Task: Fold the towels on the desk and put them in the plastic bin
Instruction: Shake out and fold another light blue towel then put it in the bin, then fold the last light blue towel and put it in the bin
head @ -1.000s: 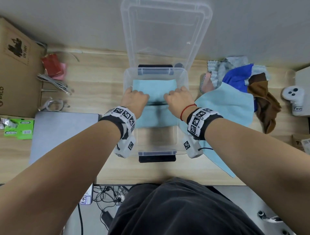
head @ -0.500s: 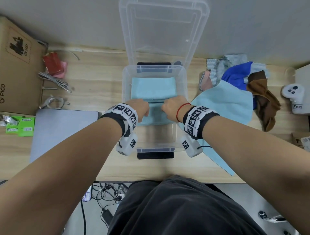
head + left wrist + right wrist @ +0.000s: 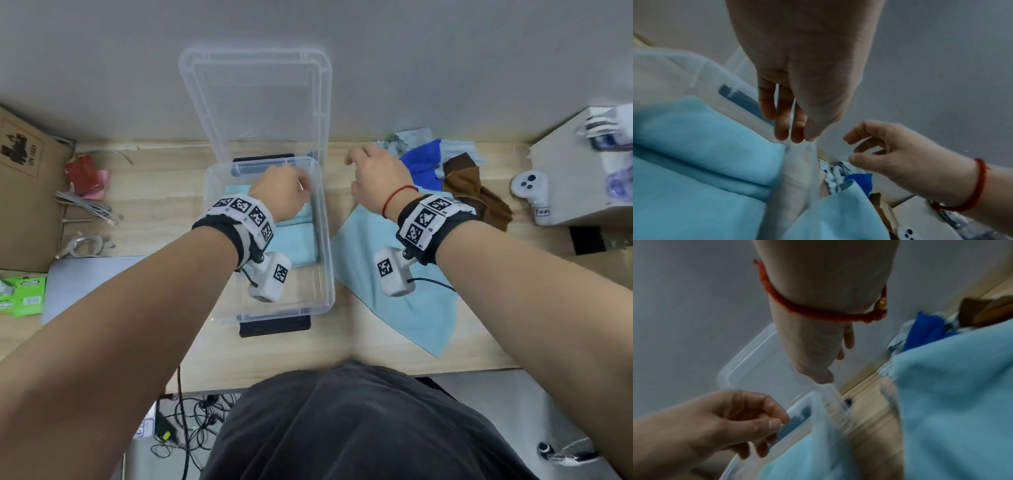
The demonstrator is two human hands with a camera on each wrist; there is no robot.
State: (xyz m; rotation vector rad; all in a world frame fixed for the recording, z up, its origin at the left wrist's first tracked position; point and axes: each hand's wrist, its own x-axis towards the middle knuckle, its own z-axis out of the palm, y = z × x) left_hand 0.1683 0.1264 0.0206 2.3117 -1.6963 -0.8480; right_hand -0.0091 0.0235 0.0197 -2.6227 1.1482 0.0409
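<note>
A clear plastic bin (image 3: pixel 324 240) stands mid-desk with a folded light-blue towel (image 3: pixel 297 241) lying inside it, also seen in the left wrist view as the folded towel (image 3: pixel 694 146). My left hand (image 3: pixel 301 186) hovers over the bin's far right part, fingers loose, holding nothing (image 3: pixel 791 129). My right hand (image 3: pixel 356 164) is outside the bin, above the desk just right of it, fingers loosely curled and empty (image 3: pixel 859 146). Under its wrist lies a spread light-blue towel (image 3: pixel 411 315). Behind it sits a pile with a blue towel (image 3: pixel 421 164), a brown towel (image 3: pixel 469 185) and a grey towel (image 3: pixel 407 137).
The bin's open lid (image 3: pixel 257 102) leans against the wall. A cardboard box (image 3: pixel 20 192), cables (image 3: pixel 85 205), a grey pad (image 3: pixel 85 284) and green packets (image 3: pixel 20 294) lie at the left. A white controller (image 3: pixel 531 192) and a white box (image 3: pixel 589 164) stand at the right.
Both hands have let go of the folded towel in the bin and lifted. The right hand moved right, out of the bin, toward the pile. The left hand shifted to the bin's far right.
</note>
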